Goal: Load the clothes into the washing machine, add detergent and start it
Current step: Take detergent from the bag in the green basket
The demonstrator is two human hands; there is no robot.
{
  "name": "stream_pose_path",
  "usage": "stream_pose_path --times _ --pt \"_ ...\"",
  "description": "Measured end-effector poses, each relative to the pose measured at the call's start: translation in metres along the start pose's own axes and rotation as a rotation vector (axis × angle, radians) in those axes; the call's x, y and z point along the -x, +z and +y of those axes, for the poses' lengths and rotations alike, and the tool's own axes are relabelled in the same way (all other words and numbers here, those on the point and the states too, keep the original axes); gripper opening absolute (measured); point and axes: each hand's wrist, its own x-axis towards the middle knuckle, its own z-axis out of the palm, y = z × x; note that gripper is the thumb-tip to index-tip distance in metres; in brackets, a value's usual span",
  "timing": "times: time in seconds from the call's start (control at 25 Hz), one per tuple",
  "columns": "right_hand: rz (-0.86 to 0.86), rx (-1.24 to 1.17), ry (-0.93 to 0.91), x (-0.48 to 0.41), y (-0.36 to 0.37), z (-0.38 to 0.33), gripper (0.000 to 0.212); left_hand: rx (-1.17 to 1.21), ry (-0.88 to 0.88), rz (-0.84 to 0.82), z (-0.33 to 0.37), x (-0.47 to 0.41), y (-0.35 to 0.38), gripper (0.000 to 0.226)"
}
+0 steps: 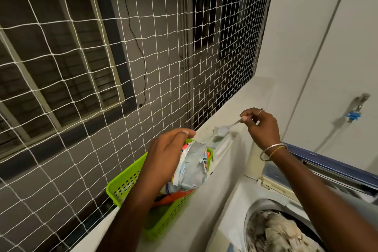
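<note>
- While my left hand (163,149) steadies the torn detergent packet (192,168), its fingers curled over the packet's top, I judge the detergent step is in hand.
- Right hand (259,125): fingers pinched together on the handle of a spoon (227,128) heaped with white powder, held just above the packet's mouth.
- The packet stands in a green basket (124,184) on the ledge beside the netting (102,57); something orange lies in the basket under it.
- Clothes (276,231) already fill the drum of the washing machine (231,210) at lower right, lid open.
- Next I would need to carry the spoon level across to the machine and tip it without spilling; starting the machine is still to do.
</note>
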Motion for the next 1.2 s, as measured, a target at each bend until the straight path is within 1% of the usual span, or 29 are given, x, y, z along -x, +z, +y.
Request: stream_pose_path --times 0.16,0.32,0.44,0.56,0.64,0.76,0.84,0.92,0.96,1.08,1.2 --pt "0.036 -0.18 0.107 0.022 -0.024 -0.024 0.009 -0.031 0.014 -0.011 0.002 -0.001 0.001 0.039" --pt "0.037 -0.376 0.205 0.05 -0.046 -0.058 0.01 -0.025 0.024 -0.017 -0.001 -0.004 0.002 0.037" --pt "-0.017 -0.416 0.234 0.07 -0.052 -0.08 0.011 -0.048 0.031 -0.025 -0.001 -0.005 0.001 0.037" --pt "-0.07 -0.442 0.232 0.087 -0.039 -0.096 0.01 -0.039 0.035 -0.04 0.0 -0.006 0.0 0.039" --pt "-0.094 -0.399 0.179 0.099 -0.021 -0.102 0.009 -0.031 0.036 -0.047 -0.001 -0.007 0.001 0.039" --pt "-0.139 -0.251 0.068 0.119 0.013 -0.106 0.008 -0.005 0.039 -0.051 -0.003 -0.007 0.001 0.038" --pt "-0.169 -0.07 -0.037 0.129 0.034 -0.108 0.007 0.005 0.045 -0.056 -0.006 -0.008 0.001 0.037" --pt "-0.194 0.147 -0.138 0.135 0.052 -0.111 0.011 0.015 0.047 -0.07 -0.008 -0.008 0.0 0.037" --pt "-0.195 0.181 -0.154 0.137 0.058 -0.113 0.011 0.016 0.048 -0.074 -0.009 -0.008 -0.001 0.037" --pt "-0.187 0.125 -0.127 0.138 0.067 -0.116 0.006 0.018 0.052 -0.079 -0.01 -0.007 -0.003 0.037" --pt "-0.247 0.064 -0.114 0.138 0.063 -0.117 0.012 0.029 0.053 -0.088 -0.012 -0.007 -0.006 0.037"
